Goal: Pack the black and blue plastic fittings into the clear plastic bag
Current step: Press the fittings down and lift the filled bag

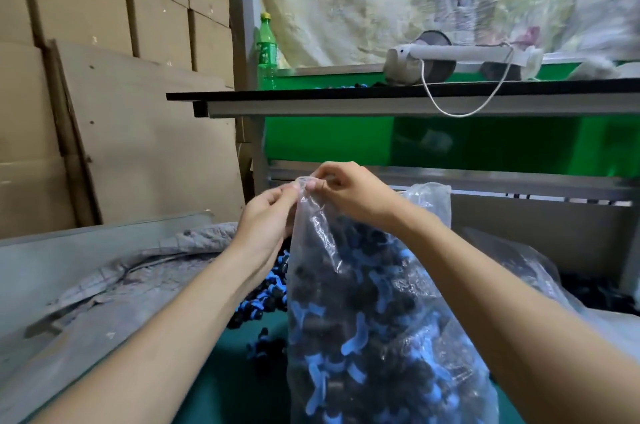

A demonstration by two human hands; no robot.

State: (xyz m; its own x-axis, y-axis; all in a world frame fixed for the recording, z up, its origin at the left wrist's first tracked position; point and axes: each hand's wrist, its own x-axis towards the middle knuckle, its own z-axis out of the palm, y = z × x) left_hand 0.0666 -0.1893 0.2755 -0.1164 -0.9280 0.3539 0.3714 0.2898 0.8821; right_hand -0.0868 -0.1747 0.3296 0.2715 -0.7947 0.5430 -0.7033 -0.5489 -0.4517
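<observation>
Where both hands pinch, crinkled clear bag (363,285) bulges.

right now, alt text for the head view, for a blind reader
The left hand and right hand pinch the top of a clear plastic bag full of black and blue fittings. Loose fittings lie left of it; a green bottle stands behind.

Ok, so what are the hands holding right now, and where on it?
The left hand and the right hand both pinch the clear plastic bag at its top edge, by the mouth, above the black and blue fittings inside.
</observation>
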